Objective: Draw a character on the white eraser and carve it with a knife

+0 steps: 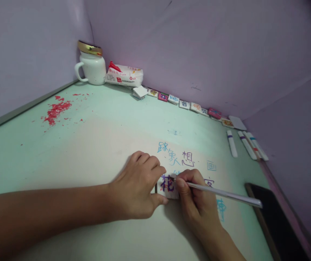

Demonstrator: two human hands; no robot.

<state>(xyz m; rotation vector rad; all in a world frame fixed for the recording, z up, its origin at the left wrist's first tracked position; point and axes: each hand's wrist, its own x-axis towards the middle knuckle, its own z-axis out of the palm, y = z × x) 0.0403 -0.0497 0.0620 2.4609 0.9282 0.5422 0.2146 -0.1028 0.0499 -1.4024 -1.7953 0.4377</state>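
Note:
My left hand (140, 188) has its fingers curled round a small white tile (168, 186) and holds it flat on the pale green table (90, 145). The tile bears a purple and blue painted character. My right hand (196, 197) pinches a thin silver brush (226, 195), with its tip touching the top of the tile. The brush handle points off to the right. Blue characters are written on the table just above and to the right of both hands.
A white mug with a gold lid (91, 65) and a tissue pack (124, 75) stand in the far corner. A row of painted tiles (188, 105) lines the back wall. Several markers (246, 144) lie at right, a dark phone (277, 221) below them. Red paint flecks (56, 110) mark the left.

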